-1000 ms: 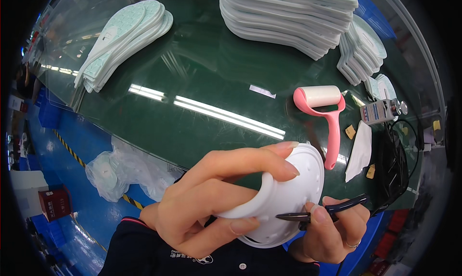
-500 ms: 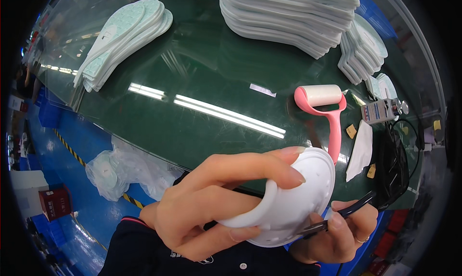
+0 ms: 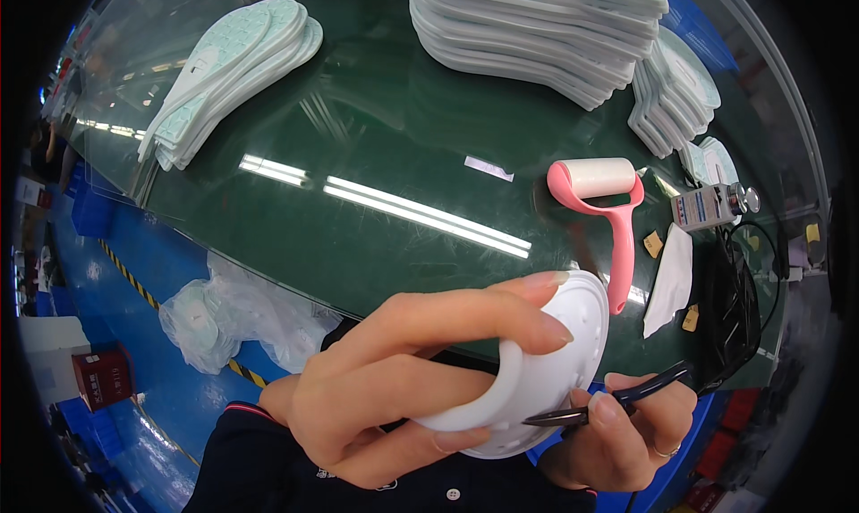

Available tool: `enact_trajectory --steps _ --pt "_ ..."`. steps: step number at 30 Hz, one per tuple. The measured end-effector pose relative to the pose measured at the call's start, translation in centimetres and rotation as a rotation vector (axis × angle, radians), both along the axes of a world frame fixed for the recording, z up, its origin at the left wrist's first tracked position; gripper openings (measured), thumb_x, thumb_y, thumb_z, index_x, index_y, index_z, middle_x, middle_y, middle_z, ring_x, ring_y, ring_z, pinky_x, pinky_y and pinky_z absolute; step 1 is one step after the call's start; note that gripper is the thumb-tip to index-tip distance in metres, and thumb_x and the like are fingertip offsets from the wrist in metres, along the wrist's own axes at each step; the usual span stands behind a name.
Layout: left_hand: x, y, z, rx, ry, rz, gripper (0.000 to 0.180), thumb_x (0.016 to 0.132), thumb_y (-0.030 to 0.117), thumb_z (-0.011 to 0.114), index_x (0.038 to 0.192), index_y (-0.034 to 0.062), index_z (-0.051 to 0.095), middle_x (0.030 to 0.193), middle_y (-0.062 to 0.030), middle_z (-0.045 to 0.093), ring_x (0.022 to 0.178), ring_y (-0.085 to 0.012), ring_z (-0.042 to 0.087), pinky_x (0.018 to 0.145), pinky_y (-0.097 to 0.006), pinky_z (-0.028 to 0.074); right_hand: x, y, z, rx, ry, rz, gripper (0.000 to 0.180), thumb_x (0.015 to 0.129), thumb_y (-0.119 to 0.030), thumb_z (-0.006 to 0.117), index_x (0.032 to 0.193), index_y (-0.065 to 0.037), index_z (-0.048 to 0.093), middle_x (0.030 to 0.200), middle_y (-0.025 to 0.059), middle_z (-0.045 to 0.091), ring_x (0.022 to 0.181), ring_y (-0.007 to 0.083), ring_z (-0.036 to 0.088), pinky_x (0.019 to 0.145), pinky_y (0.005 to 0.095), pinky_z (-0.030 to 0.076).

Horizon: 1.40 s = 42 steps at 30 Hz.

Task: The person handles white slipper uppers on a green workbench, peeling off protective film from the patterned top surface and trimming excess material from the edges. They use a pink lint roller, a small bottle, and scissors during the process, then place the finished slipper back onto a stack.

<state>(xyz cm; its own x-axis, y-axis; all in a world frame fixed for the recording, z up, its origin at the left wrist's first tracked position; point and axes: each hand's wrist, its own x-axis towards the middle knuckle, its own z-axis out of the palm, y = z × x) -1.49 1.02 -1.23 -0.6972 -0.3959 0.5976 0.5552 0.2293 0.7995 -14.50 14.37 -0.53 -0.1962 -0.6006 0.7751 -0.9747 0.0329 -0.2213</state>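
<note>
My left hand (image 3: 403,379) is closed around a white insole (image 3: 573,321), bent over into a curve. Its fingers press on the outside of the bend, and small bumps show on the insole's surface. In my right hand (image 3: 626,432) is a pair of small black-handled scissors (image 3: 658,381), held low. Their dark pointed tip lies against or just over the insole's face, beside my left fingertips; whether it touches I cannot tell. Beyond the insole a pink-handled roller (image 3: 619,245) lies on the green table (image 3: 385,164).
A tall stack of white insoles (image 3: 537,43) stands at the back, with a smaller pile (image 3: 237,70) at the far left and another (image 3: 671,93) at the right. A metal-capped bottle (image 3: 707,207), a white cloth strip (image 3: 669,280) and a black bag (image 3: 729,325) lie right. Plastic bags (image 3: 242,312) hang left.
The scissors' tip has moved left across the insole, toward my left fingers. The insole has turned slightly and now shows narrower. My left hand has barely moved.
</note>
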Motion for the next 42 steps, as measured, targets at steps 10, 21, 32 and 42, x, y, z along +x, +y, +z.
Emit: enact_trajectory --steps 10,21,32,42 --pt "-0.1 0.1 -0.1 0.037 -0.001 0.028 0.01 0.082 0.006 0.039 0.079 -0.0035 0.042 0.103 -0.0293 0.039 0.11 -0.0464 0.033 0.092 -0.05 0.03 -0.4 0.5 0.4 0.079 -0.002 0.075 0.036 0.056 -0.001 0.063 0.089 -0.014 0.057 0.077 0.0057 0.049 0.061 0.0168 0.048 0.052 0.0264 0.035" --pt "-0.2 0.0 -0.1 0.063 -0.016 -0.033 0.009 0.081 0.005 0.04 0.079 -0.0038 0.042 0.104 -0.0303 0.039 0.11 -0.0468 0.034 0.091 -0.05 0.032 -1.0 0.8 -0.6 -0.032 -0.043 -0.061 0.04 0.056 -0.006 0.067 0.093 -0.012 0.053 0.073 0.0085 0.048 0.062 0.0181 0.046 0.053 0.0253 0.033" --pt "-0.1 0.2 -0.6 0.065 0.022 -0.014 0.009 0.08 0.004 0.041 0.079 -0.0041 0.043 0.104 -0.0311 0.039 0.111 -0.0472 0.032 0.093 -0.051 0.029 0.1 0.3 -0.2 0.015 -0.054 -0.01 0.035 0.056 -0.004 0.064 0.088 -0.017 0.056 0.071 0.0054 0.048 0.062 0.0161 0.046 0.054 0.0256 0.032" --pt "-0.2 0.6 0.1 0.071 -0.018 0.023 0.009 0.081 0.005 0.041 0.079 -0.0043 0.043 0.103 -0.0303 0.039 0.11 -0.0463 0.033 0.093 -0.05 0.028 -0.5 0.6 0.5 0.071 -0.127 0.1 0.028 0.059 -0.004 0.06 0.085 -0.016 0.057 0.07 0.0044 0.049 0.059 0.0152 0.047 0.052 0.0251 0.032"
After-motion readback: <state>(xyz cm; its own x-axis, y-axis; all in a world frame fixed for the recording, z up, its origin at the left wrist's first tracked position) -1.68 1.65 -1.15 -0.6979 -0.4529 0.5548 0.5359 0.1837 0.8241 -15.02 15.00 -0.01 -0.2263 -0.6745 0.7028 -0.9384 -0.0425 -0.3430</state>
